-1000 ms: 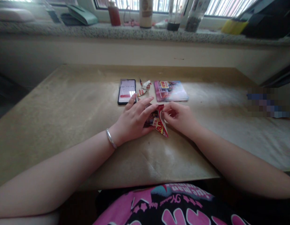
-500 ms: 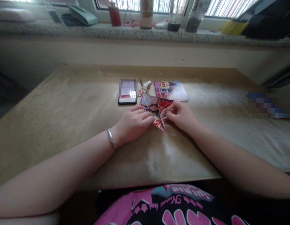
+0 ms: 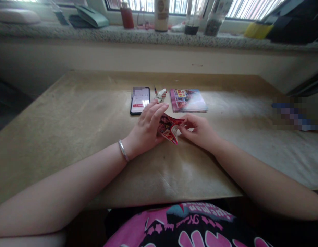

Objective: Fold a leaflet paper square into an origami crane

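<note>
A red printed sheet of folded paper (image 3: 169,128) lies between my two hands in the middle of the table (image 3: 71,113). My left hand (image 3: 147,128), a silver bangle on its wrist, rests on the paper's left part with its fingers stretched out flat. The thumb and fingers of my right hand (image 3: 198,130) pinch the paper's right corner. A small finished paper crane (image 3: 161,94) stands just behind my left fingertips.
A phone (image 3: 139,100) with a lit screen lies behind my left hand. A stack of printed leaflets (image 3: 187,100) lies to its right. The window sill (image 3: 148,34) at the back carries jars, bottles and a green case. A blurred object (image 3: 295,113) sits at the table's right edge.
The paper, opened upward half a second ago, is folded down smaller again. My left fingers went from curled to stretched flat over it. My right hand keeps its pinch on the right corner.
</note>
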A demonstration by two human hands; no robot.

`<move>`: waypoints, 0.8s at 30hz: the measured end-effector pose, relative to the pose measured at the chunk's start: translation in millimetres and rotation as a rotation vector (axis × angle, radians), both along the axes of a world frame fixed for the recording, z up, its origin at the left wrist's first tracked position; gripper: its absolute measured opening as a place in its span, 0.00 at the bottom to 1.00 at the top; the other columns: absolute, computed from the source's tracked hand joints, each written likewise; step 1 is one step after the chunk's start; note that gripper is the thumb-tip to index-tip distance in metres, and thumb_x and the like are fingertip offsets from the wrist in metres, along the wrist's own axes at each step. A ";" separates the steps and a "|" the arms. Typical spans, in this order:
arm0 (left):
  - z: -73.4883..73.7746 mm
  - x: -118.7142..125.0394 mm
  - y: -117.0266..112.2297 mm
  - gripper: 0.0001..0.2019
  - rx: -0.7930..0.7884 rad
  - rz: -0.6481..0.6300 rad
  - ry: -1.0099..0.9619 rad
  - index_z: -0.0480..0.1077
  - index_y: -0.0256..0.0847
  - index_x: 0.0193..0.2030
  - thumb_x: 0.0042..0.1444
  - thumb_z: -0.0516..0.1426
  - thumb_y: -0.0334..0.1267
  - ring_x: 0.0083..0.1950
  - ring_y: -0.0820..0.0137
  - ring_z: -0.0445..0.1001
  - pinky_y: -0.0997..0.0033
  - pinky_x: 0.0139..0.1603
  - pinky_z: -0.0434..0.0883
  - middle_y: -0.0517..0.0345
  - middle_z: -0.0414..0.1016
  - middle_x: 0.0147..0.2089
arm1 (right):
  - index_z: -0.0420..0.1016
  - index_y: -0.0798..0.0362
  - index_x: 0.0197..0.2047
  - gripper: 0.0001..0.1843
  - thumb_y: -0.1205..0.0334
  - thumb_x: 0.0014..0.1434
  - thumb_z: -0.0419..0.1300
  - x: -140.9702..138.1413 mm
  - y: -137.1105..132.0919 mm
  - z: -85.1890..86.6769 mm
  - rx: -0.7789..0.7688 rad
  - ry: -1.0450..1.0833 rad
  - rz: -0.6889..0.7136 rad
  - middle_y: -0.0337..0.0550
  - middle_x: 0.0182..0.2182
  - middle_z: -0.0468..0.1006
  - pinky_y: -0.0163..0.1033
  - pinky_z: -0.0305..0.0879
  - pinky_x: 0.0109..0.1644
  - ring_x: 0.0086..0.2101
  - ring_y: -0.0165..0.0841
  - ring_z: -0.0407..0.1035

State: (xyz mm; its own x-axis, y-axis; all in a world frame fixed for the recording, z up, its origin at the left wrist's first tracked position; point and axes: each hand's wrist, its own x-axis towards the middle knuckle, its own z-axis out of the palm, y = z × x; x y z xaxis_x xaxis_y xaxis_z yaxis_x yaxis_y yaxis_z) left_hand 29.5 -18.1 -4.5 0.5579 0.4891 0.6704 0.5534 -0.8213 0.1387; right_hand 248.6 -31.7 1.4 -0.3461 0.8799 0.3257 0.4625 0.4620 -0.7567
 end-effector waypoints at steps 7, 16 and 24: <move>0.7 -4.3 3.5 0.31 -0.117 -0.029 -0.007 0.55 0.42 0.62 0.54 0.62 0.44 0.69 0.56 0.57 0.47 0.71 0.53 0.46 0.71 0.56 | 0.75 0.48 0.37 0.06 0.67 0.59 0.57 -3.3 -9.8 12.8 0.162 0.008 0.152 0.42 0.43 0.81 0.41 0.74 0.44 0.42 0.33 0.75; 6.5 -1.3 2.4 0.15 -0.177 -0.090 -0.191 0.68 0.42 0.46 0.54 0.64 0.40 0.52 0.64 0.74 0.55 0.62 0.64 0.54 0.76 0.47 | 0.74 0.47 0.50 0.15 0.64 0.58 0.61 -4.6 -10.1 6.1 0.133 0.170 0.212 0.45 0.50 0.76 0.41 0.75 0.49 0.51 0.35 0.71; 7.5 2.8 2.5 0.16 -0.144 -0.181 -0.235 0.67 0.41 0.49 0.55 0.62 0.33 0.50 0.68 0.72 0.66 0.52 0.72 0.53 0.72 0.47 | 0.72 0.45 0.45 0.12 0.65 0.57 0.63 -16.8 -7.5 -5.1 0.121 0.295 0.101 0.41 0.44 0.76 0.39 0.77 0.45 0.46 0.32 0.73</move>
State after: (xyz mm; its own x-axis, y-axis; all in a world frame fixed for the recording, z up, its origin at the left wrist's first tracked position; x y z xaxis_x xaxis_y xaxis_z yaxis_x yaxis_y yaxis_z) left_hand 32.4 -15.6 3.0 0.4831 0.4955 0.7219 0.3395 -0.8659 0.3672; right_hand 231.7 -39.1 -3.6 -0.3046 0.7949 0.5246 0.1794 0.5889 -0.7881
